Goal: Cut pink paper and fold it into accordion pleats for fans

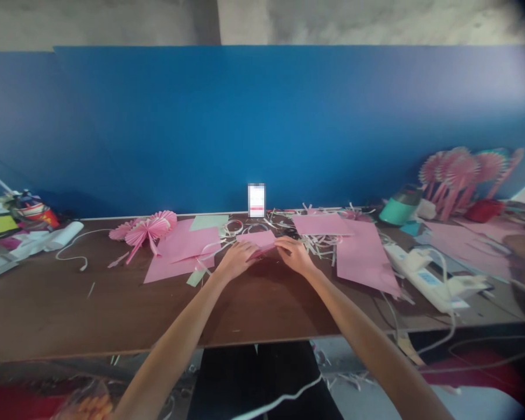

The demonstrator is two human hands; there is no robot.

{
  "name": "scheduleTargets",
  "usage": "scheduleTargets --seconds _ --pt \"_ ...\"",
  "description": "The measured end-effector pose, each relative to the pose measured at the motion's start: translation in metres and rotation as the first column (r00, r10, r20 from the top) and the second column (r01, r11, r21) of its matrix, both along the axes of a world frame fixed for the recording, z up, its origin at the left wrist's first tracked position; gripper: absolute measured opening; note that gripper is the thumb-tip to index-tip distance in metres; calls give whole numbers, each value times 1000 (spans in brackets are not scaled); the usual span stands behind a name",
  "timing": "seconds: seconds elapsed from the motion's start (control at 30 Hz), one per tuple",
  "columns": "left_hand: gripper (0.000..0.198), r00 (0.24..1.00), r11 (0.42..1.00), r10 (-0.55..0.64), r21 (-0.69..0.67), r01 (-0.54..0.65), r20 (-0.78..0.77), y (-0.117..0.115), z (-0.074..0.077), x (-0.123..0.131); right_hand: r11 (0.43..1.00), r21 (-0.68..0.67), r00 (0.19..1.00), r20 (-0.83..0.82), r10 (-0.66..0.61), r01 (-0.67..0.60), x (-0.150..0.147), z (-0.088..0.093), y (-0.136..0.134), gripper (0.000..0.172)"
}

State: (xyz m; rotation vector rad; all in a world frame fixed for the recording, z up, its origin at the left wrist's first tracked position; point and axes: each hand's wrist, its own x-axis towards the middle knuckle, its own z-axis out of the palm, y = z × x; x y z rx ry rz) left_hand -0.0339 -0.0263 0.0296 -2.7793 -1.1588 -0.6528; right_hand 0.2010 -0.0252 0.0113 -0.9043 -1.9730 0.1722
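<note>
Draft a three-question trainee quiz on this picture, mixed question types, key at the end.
1. What are the left hand and right hand both touching?
2. True or false: the white power strip lies to the right of both hands.
3. What colour is the panel behind the table? A) green B) blue C) red

Key: 1. a pink piece of paper; 2. true; 3. B

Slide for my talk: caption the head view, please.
Two hands hold a pink sheet over a brown table, pleated pink fans to either side.
</note>
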Motion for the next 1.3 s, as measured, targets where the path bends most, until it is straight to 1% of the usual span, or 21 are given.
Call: scheduleTargets --seconds 0.07,0.13,0.33,0.47,0.6,0.67,0.8,0.93,1.03,1.17,1.3 --pt "25 1000 1000 -2 -12 2 -8 0 -3 2 999 -42 999 16 34 -33 3 1 1 21" --pt "24 1000 999 29 -24 -30 -7 1 -6 4 995 -86 998 33 49 -46 5 3 1 20" --pt "29 996 993 83 -81 -85 -25 1 -10 2 984 -166 994 75 79 -66 7 3 2 21" --pt "40 996 991 85 -103 -87 -23 2 -12 -1 972 -233 999 32 20 -12 3 -5 5 18" --pt "52 992 992 114 -46 -117 -57 3 -17 3 958 -284 1000 2 -28 27 -1 -12 10 15" --pt "50 985 990 141 16 -140 -95 2 -18 7 957 -289 999 -18 -33 26 -3 -13 11 15" --pt "37 976 979 178 118 -163 -124 -2 -17 17 959 -283 996 -81 -23 0 -5 -11 11 15" --pt "34 968 970 199 175 -171 -155 -5 -16 21 957 -290 992 -128 -10 -27 -8 -7 8 16" --pt "30 958 964 220 189 -186 -181 -5 -19 22 957 -287 991 -132 -3 -36 -9 -3 5 16" --pt "19 945 960 244 195 -203 -218 -1 -23 19 967 -250 999 -46 29 -39 -8 1 2 19" --pt "19 941 963 242 179 -203 -237 3 -25 15 983 -180 993 110 49 -28 -3 2 1 19"
